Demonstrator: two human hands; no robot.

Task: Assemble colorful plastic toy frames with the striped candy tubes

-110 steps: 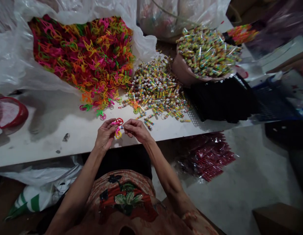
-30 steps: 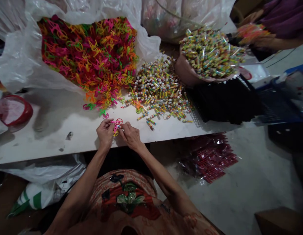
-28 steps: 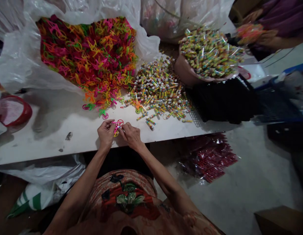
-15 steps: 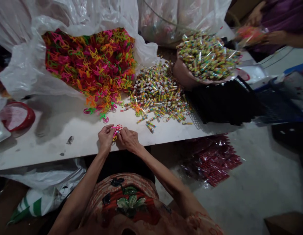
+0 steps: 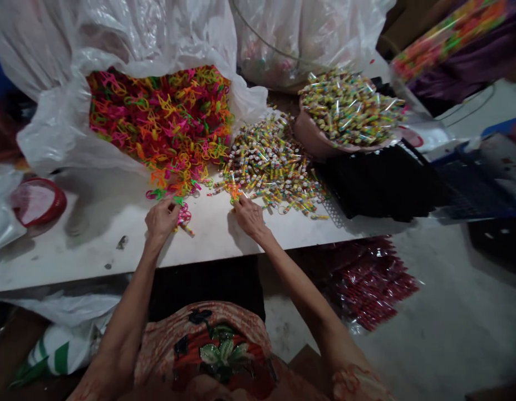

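Observation:
My left hand (image 5: 161,221) is closed at the table's front part, fingers pinched on a pink plastic toy bicycle (image 5: 185,213). A small candy-filled tube (image 5: 186,229) sticks out just below its wheels. Green and pink toy pieces lie right beyond those fingers. To the right, my right hand (image 5: 250,217) reaches to the near edge of a pile of small filled tubes (image 5: 268,161). Its fingertips are drawn together beside an orange toy piece (image 5: 235,191); what they pinch is hidden.
A white plastic bag (image 5: 44,133) spills colourful toy pieces (image 5: 166,117) onto the white table (image 5: 91,245). A pink basin (image 5: 311,131) heaped with tubes stands at the back right, behind a black stack (image 5: 378,178). A red tape roll (image 5: 57,203) is at left. Another person holds a filled packet (image 5: 450,42).
My hands have moved apart: the left went left and slightly away, the right went right to the tube pile. The other person's packet is now raised.

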